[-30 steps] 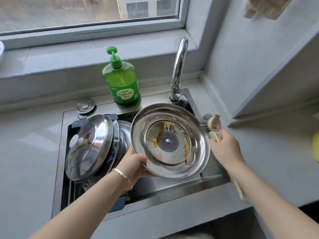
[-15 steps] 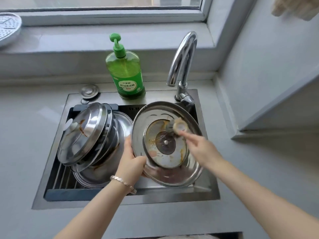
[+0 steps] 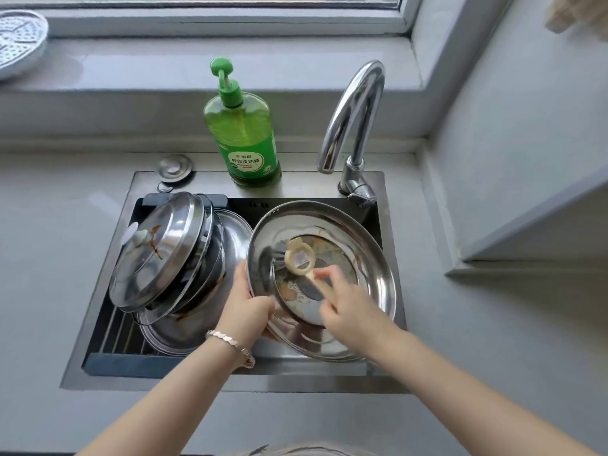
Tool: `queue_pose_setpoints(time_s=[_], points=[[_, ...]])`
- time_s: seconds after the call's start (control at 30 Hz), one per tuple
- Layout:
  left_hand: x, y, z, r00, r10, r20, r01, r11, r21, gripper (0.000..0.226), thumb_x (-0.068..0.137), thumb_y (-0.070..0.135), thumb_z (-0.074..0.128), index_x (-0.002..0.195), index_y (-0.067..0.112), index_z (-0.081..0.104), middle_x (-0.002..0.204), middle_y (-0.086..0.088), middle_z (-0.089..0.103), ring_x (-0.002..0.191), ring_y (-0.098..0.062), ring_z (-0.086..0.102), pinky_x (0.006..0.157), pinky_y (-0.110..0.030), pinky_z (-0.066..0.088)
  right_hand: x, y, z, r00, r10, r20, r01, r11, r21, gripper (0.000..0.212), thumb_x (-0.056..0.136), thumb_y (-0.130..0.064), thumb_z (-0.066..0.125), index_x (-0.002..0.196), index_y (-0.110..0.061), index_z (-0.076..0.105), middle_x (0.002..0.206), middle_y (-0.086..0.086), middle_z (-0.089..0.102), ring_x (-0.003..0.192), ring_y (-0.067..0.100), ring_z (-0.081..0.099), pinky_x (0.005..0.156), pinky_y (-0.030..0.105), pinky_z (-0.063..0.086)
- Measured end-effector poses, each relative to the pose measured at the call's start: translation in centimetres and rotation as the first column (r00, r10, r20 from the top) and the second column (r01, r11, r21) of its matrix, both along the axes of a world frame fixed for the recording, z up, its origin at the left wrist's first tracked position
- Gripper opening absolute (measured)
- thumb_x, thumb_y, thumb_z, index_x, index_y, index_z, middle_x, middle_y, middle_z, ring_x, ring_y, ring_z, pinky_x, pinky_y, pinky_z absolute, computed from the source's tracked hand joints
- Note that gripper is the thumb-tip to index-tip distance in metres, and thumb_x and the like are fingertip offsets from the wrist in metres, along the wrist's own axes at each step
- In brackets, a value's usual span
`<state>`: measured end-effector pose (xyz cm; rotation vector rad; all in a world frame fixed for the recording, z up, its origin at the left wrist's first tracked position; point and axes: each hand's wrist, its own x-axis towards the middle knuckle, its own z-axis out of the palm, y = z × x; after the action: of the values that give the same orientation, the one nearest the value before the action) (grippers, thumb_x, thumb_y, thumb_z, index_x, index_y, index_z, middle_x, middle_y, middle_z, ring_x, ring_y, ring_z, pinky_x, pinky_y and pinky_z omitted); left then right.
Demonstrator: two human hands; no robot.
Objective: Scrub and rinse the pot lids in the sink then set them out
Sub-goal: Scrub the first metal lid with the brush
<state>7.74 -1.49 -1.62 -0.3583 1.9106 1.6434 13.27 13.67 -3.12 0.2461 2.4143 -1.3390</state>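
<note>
step: scrubbing the underside of the held lid [image 3: 358,258], centre-right of frame, tilted over the right half of the sink [image 3: 98,327].
left hand [image 3: 245,307]: fingers closed round the lid's lower-left rim, thumb on the inside face; holds it up off the basin.
right hand [image 3: 348,311]: fingers closed on the handle of the brush [image 3: 299,260]; brush head pressed on the inner disc, just above the centre boss.
dirt: brown residue ringed on the inner disc, heaviest lower left and along the top edge.
how to do it well: I'd brace the rim against the left palm so the lid doesn't pivot under brush load; work round the disc edge and the boss, where grime likely packs in; turn the lid, not the wrist.
risk: wet steel rim looks slippery; grip sits on one edge only.
other lids: stack [image 3: 164,248] leaning on the rack at left of the sink, top one streaked brown; not yet washed, by the look of it.
tap [image 3: 355,116]: no water visible running; rinse yet to come.
soap bottle [image 3: 243,133]: on the sink ledge, top centre.
hidden: bristles mostly under the brush head; lid's outer face and knob out of view; stack count unclear; sink floor under the held lid covered; perforated plate [image 3: 19,44] at upper left cut by frame edge.
</note>
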Motion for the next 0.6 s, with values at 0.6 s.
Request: queue_pose_setpoints(time_s=[0.6], points=[[-1.5, -1.5, -0.7, 1.0, 0.01, 0.011, -0.01, 1.0, 0.009, 0.067, 0.075, -0.022, 0.035, 0.124, 0.024, 0.04, 0.096, -0.006, 0.059, 0.092, -0.035, 0.061, 0.076, -0.055, 0.053, 0.9, 0.6, -0.3, 0.993, -0.073, 0.091, 0.08, 0.994, -0.074, 0.043, 0.098, -0.018, 0.042, 0.13, -0.047, 0.043, 0.091, 0.009, 0.068, 0.054, 0.008, 0.05, 0.054, 0.024, 0.044]])
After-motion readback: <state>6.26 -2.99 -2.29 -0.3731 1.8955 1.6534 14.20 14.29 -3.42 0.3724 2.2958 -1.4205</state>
